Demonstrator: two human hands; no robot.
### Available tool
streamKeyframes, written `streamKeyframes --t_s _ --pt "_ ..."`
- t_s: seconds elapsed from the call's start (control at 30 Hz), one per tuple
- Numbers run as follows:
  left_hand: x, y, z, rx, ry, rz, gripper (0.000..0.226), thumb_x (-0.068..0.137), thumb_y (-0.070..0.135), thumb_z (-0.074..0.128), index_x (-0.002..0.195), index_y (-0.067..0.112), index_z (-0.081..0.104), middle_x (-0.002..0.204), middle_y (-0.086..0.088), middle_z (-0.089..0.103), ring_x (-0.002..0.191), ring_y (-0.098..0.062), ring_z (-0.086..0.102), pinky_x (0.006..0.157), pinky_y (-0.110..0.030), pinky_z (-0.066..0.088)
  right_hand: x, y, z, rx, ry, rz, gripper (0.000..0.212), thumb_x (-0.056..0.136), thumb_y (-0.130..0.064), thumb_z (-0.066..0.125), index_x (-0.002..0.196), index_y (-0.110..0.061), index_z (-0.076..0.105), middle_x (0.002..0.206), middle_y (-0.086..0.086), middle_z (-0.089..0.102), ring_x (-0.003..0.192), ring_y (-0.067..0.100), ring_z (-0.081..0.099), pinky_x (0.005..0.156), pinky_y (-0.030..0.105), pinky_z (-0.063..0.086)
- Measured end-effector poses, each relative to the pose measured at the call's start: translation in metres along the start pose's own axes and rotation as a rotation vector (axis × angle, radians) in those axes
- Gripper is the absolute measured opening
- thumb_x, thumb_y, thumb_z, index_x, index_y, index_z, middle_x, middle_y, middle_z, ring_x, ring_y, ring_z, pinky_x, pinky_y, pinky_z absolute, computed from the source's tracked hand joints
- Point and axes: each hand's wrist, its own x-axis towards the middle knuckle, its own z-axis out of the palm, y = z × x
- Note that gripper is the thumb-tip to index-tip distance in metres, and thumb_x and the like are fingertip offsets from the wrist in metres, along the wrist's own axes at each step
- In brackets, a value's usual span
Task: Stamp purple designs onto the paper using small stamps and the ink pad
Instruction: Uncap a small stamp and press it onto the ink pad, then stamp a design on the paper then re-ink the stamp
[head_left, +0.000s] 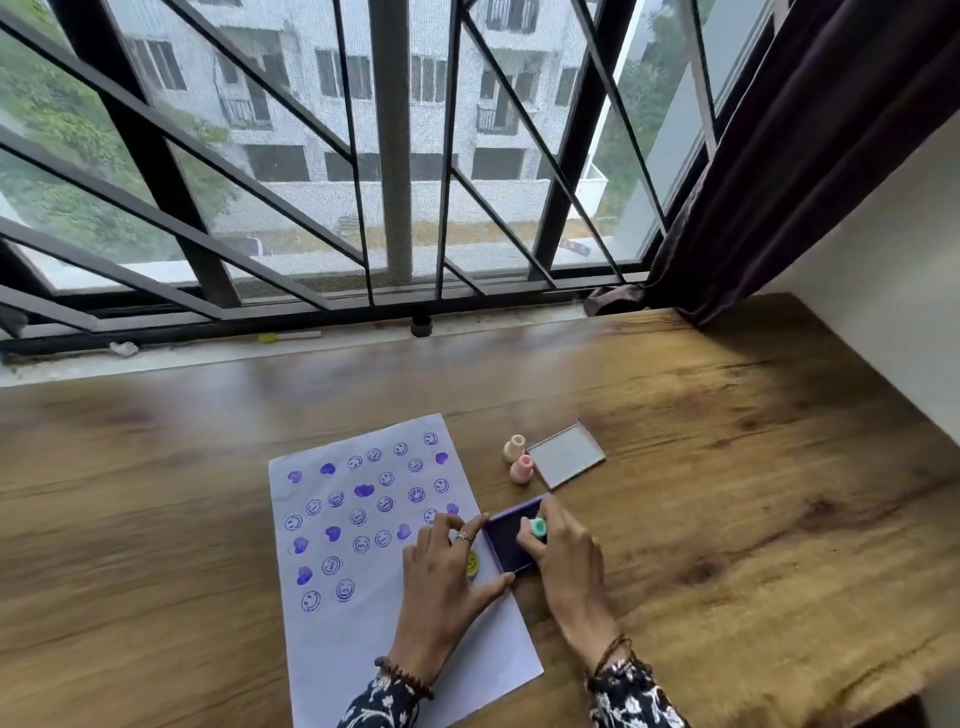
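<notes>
A white paper (363, 639) lies on the wooden table, covered with several purple smiley and heart prints. The purple ink pad (511, 545) sits at the paper's right edge. My right hand (566, 566) holds a small mint-green stamp (538, 528) down on the pad's dark surface. My left hand (447, 577) rests on the paper with fingers spread, its thumb and forefinger touching the pad's left side. A yellow stamp (472, 563) lies on the paper, partly hidden under my left hand.
Beyond the pad lie the ink pad's grey lid (566, 457), a cream stamp (515, 447) and a pink stamp (522, 468). The wooden table (727, 467) runs to a barred window at the back, a dark curtain (779, 182) and white wall on the right.
</notes>
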Motion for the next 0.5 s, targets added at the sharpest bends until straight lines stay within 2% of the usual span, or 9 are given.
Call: streamKeyframes --t_s 0.07,0.13,0.2,0.27,0.37,0.43,0.5 --pt "-0.001 0.0 -0.001 0.008 -0.005 0.0 0.068 0.073 0.059 0.058 0.132 0.036 0.034 0.12 0.001 0.045 0.107 -0.017 0.041 0.075 -0.026 0.024 0.001 -0.002 -0.004 -0.02 -0.028 0.0 0.017 0.086 -0.024 0.057 0.079 -0.022 0.042 0.072 -0.005 0.053 0.061 0.01 0.047 0.043 0.012 0.025" --pt "-0.002 0.0 -0.002 0.023 -0.03 0.013 0.071 0.074 0.062 0.055 0.134 0.036 0.029 0.125 0.002 0.042 0.11 -0.016 0.039 0.078 -0.026 0.026 0.003 -0.005 -0.01 0.018 -0.07 0.053 0.016 0.086 -0.025 0.058 0.079 -0.022 0.044 0.077 -0.001 0.058 0.067 0.014 0.053 0.048 0.013 0.029" --pt "-0.002 -0.001 -0.005 0.011 -0.074 0.025 0.076 0.074 0.063 0.055 0.137 0.035 0.022 0.13 0.002 0.037 0.117 -0.016 0.036 0.084 -0.027 0.027 0.004 -0.011 -0.018 0.186 -0.093 0.198 0.015 0.084 -0.024 0.061 0.078 -0.015 0.051 0.078 0.006 0.065 0.068 0.019 0.058 0.053 0.023 0.036" --pt "-0.007 -0.005 -0.009 -0.032 -0.081 0.023 0.08 0.074 0.061 0.056 0.139 0.035 0.017 0.134 0.004 0.035 0.122 -0.015 0.033 0.085 -0.026 0.025 0.001 -0.019 -0.029 0.635 -0.125 0.465 0.015 0.082 -0.021 0.063 0.076 -0.009 0.058 0.065 0.008 0.063 0.05 0.013 0.052 0.044 0.022 0.036" --pt "-0.022 -0.021 -0.021 -0.054 0.009 0.045 0.074 0.077 0.054 0.059 0.138 0.036 0.022 0.135 0.006 0.038 0.124 -0.014 0.033 0.085 -0.027 0.023 -0.012 -0.033 -0.04 1.432 -0.393 0.851 0.019 0.068 -0.018 0.07 0.062 -0.01 0.054 0.043 -0.001 0.043 0.032 0.005 0.033 0.028 0.015 0.025" --pt "-0.034 -0.034 -0.035 -0.039 0.084 0.039 0.071 0.07 0.044 0.072 0.132 0.03 0.04 0.129 0.002 0.051 0.117 -0.013 0.038 0.085 -0.033 0.031 -0.02 -0.045 -0.044 1.795 -0.613 0.906 0.032 0.055 -0.012 0.081 0.056 -0.009 0.049 0.041 -0.001 0.034 0.03 0.005 0.027 0.027 0.015 0.022" --pt "-0.047 -0.049 -0.047 -0.007 0.169 0.036 0.071 0.057 0.037 0.084 0.12 0.023 0.055 0.112 -0.003 0.065 0.104 -0.012 0.04 0.079 -0.033 0.037 -0.026 -0.056 -0.044 1.941 -0.766 0.88 0.041 0.044 -0.002 0.088 0.052 -0.009 0.048 0.04 -0.002 0.03 0.033 0.004 0.019 0.029 0.014 0.018"
